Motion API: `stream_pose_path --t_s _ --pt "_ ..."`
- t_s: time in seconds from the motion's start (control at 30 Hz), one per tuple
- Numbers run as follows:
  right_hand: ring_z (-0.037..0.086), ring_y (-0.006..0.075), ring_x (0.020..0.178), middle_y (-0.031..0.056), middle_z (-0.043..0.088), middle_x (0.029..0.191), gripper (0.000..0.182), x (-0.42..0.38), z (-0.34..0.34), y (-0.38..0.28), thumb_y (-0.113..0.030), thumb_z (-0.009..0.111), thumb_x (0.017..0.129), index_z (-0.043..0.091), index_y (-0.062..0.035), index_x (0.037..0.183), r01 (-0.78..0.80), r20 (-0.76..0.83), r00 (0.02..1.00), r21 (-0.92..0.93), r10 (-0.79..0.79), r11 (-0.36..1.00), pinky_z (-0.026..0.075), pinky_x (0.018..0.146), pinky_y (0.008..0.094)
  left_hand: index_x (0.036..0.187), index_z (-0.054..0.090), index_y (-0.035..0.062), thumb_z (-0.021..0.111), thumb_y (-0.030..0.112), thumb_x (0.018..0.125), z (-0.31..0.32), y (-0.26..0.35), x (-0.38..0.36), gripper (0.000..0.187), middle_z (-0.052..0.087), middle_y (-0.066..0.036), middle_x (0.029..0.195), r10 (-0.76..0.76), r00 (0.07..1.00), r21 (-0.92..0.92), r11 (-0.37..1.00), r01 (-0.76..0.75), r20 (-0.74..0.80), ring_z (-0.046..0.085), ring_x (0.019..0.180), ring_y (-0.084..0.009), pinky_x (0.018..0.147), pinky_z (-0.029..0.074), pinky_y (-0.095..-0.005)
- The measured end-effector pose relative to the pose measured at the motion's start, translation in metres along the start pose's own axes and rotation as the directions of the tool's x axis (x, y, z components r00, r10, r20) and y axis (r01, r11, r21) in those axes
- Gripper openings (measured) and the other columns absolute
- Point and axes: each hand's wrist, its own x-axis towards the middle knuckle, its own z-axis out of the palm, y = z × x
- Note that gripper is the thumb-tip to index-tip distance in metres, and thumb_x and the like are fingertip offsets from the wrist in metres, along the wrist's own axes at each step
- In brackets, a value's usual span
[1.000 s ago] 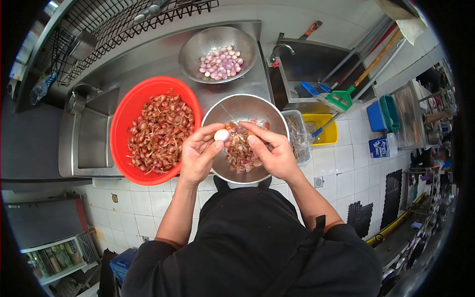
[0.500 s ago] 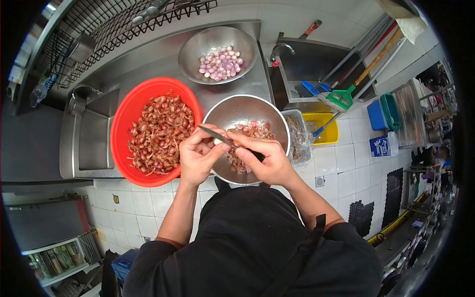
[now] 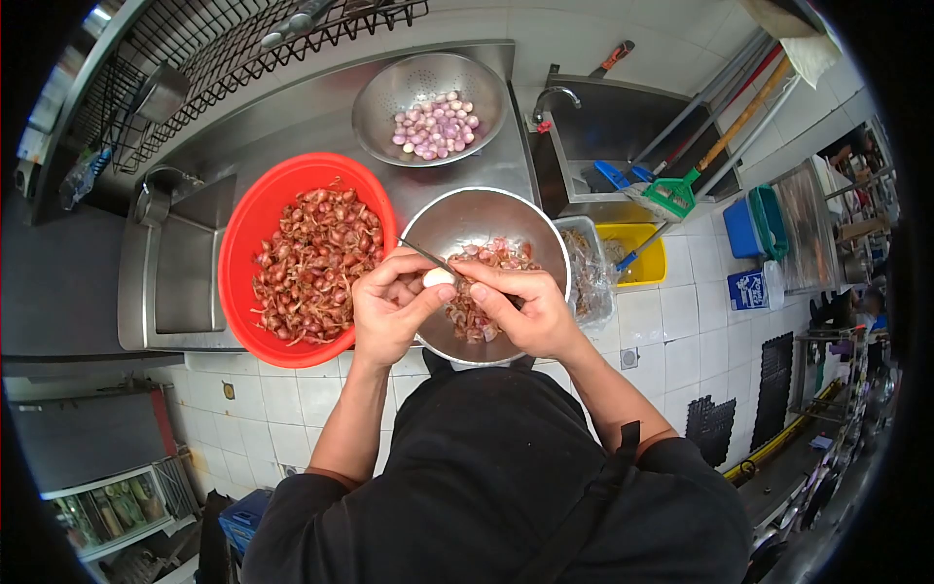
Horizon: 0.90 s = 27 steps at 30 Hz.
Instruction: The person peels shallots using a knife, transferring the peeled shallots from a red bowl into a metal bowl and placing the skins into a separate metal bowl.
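Observation:
Between the thumb and fingers of my left hand (image 3: pixel 389 304) is a pale peeled shallot (image 3: pixel 439 277). My right hand (image 3: pixel 525 304) grips a knife (image 3: pixel 424 254), its blade lying across just above the shallot and seen nearly edge-on. Both hands are over the near left part of a steel bowl (image 3: pixel 552 229) with peelings (image 3: pixel 501 255) in it. To the left, a red basin (image 3: pixel 241 219) holds unpeeled shallots (image 3: pixel 316 263). Behind the bowl, peeled shallots (image 3: pixel 436 127) lie in a steel colander (image 3: pixel 375 117).
A clear plastic container (image 3: pixel 587 316) and a yellow bin (image 3: pixel 650 255) are right of the bowl. Sinks (image 3: pixel 185 282) stand at the left and back right. A green dustpan (image 3: pixel 669 197) leans by the back sink. A wire rack (image 3: pixel 204 68) hangs at the upper left.
The knife blade has turned from showing its broad side to nearly edge-on. More of the pale shallot shows in my left hand.

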Motion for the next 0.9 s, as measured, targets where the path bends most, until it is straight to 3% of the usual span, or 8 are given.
stream_pose_path --t_s 0.1,0.17,0.2,0.37,0.5,0.73,0.9 --pt "0.061 0.0100 0.103 0.0133 0.067 0.122 0.036 -0.002 -0.001 0.004 -0.010 0.058 0.097 0.058 0.0049 0.130 -0.002 0.001 1.000 0.124 0.002 0.992 0.048 0.092 0.0265 0.111 0.060 -0.0067 0.070 -0.012 0.082 0.003 0.001 0.000 0.031 0.064 -0.010 0.103 -0.037 0.999 -0.007 0.999 0.037 -0.011 0.065 0.099 -0.0158 0.085 0.055 -0.0269" --pt "0.060 0.0108 0.107 0.0138 0.066 0.124 0.037 -0.004 -0.001 -0.001 -0.009 0.058 0.097 0.057 0.0049 0.131 -0.192 -0.013 0.978 0.333 0.208 0.923 0.047 0.094 0.0271 0.111 0.059 -0.0059 0.071 -0.011 0.082 0.011 0.008 0.002 0.032 0.065 -0.009 0.100 -0.123 0.985 -0.146 0.984 0.105 -0.118 0.065 0.098 -0.0155 0.084 0.055 -0.0264" --pt "0.060 0.0108 0.107 0.0138 0.066 0.124 0.037 -0.004 -0.001 -0.003 -0.009 0.058 0.097 0.057 0.0049 0.131 -0.191 -0.012 0.978 0.333 0.207 0.923 0.047 0.094 0.0271 0.111 0.059 -0.0059 0.071 -0.011 0.082 0.010 0.006 0.001 0.032 0.065 -0.009 0.100 -0.122 0.986 -0.146 0.984 0.104 -0.118 0.065 0.098 -0.0155 0.084 0.055 -0.0264" --pt "0.058 0.0173 0.119 0.0148 0.061 0.132 0.041 -0.004 0.008 -0.006 -0.008 0.058 0.097 0.053 0.0042 0.135 0.037 0.008 0.999 0.127 -0.039 0.991 0.044 0.100 0.0305 0.109 0.060 -0.0053 0.070 -0.014 0.081 0.005 0.002 0.000 0.031 0.063 -0.011 0.106 0.021 0.999 -0.075 0.997 -0.024 -0.030 0.065 0.099 -0.0152 0.084 0.054 -0.0270" --pt "0.059 0.0192 0.120 0.0164 0.063 0.129 0.038 -0.003 0.007 -0.010 -0.008 0.057 0.097 0.055 0.0055 0.132 0.073 0.002 0.997 0.059 -0.074 0.996 0.043 0.103 0.0312 0.106 0.062 -0.0056 0.069 -0.015 0.081 0.002 0.000 0.000 0.028 0.062 -0.011 0.109 0.034 0.999 -0.043 0.998 -0.034 -0.018 0.064 0.097 -0.0146 0.084 0.054 -0.0267" --pt "0.060 0.0208 0.119 0.0177 0.064 0.127 0.036 -0.004 0.007 -0.011 -0.009 0.056 0.098 0.057 0.0059 0.131 0.005 0.021 1.000 0.118 -0.008 0.993 0.044 0.102 0.0314 0.104 0.063 -0.0056 0.070 -0.014 0.081 0.002 0.002 -0.002 0.026 0.063 -0.011 0.105 0.003 0.999 -0.040 0.999 -0.005 -0.040 0.063 0.095 -0.0132 0.079 0.054 -0.0252" --pt "0.063 0.0227 0.117 0.0187 0.065 0.125 0.036 -0.004 0.010 -0.012 -0.010 0.059 0.096 0.058 0.0056 0.129 0.129 -0.031 0.991 -0.043 -0.130 0.991 0.046 0.100 0.0316 0.100 0.062 -0.0046 0.071 -0.012 0.081 0.007 0.004 -0.002 0.022 0.064 -0.010 0.103 0.015 0.997 -0.074 0.997 -0.020 -0.070 0.063 0.093 -0.0121 0.078 0.053 -0.0241"
